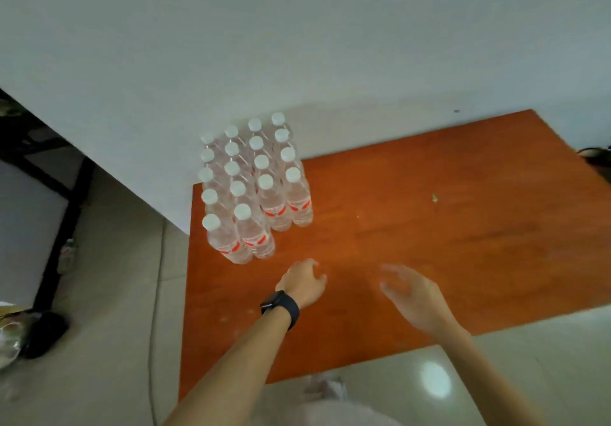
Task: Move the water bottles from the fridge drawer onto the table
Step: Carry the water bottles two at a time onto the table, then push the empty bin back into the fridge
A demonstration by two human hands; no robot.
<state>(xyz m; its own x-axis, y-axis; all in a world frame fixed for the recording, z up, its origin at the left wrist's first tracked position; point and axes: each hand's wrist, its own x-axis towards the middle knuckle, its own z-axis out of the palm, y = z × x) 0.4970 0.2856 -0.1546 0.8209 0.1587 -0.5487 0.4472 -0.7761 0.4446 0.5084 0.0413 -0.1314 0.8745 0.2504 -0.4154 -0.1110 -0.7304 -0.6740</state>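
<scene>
Against the wall [297, 45], at the far left corner of the table [463, 227], the bottles [284, 207] stand packed in rows, their long axes upright and caps pointing up. They lie just ahead and to the left of the left hand [304, 280], the nearer one, which hovers with fingers loosely curled and nothing visible in them. The right hand [410, 296] hangs well to their right, fingers spread, empty and blurred. No fridge drawer shows, so any next fetch probably lies outside this view.

White wall [297, 28]; pale tile floor [115, 293] w/ light glare [434, 379].
</scene>
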